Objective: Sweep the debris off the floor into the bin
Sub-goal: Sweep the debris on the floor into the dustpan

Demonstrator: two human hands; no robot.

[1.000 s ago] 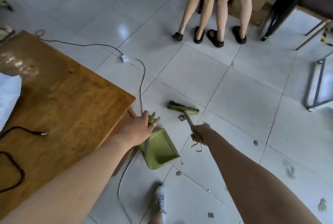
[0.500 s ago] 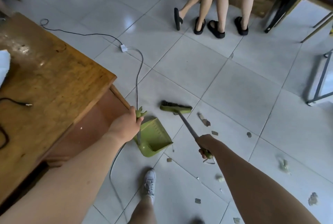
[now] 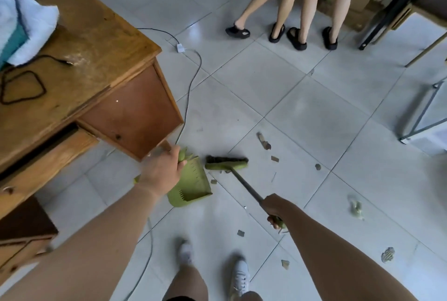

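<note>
My left hand [image 3: 162,169] grips the handle of a green dustpan [image 3: 191,183], whose tray rests on the pale tiled floor below the desk corner. My right hand [image 3: 274,208] is closed on the end of a broom handle. The green broom head [image 3: 226,163] sits on the floor just right of the dustpan. Several bits of debris lie scattered: a brown piece [image 3: 263,142] beyond the broom, a small chip [image 3: 274,158], a crumpled scrap [image 3: 355,207] at right, and chips [image 3: 240,233] near my feet. No bin is in view.
A wooden desk [image 3: 84,63] with a cloth and a black cord stands at left. A grey cable [image 3: 191,87] runs across the floor past the dustpan. Two people's legs [image 3: 302,10] stand at the top. Metal chair and table legs [image 3: 416,112] are at right. My white shoes [image 3: 239,276] are below.
The view has shifted back and right, showing more of the desk. The dustpan and broom head now sit close together. My right hand has slid further out along the handle.
</note>
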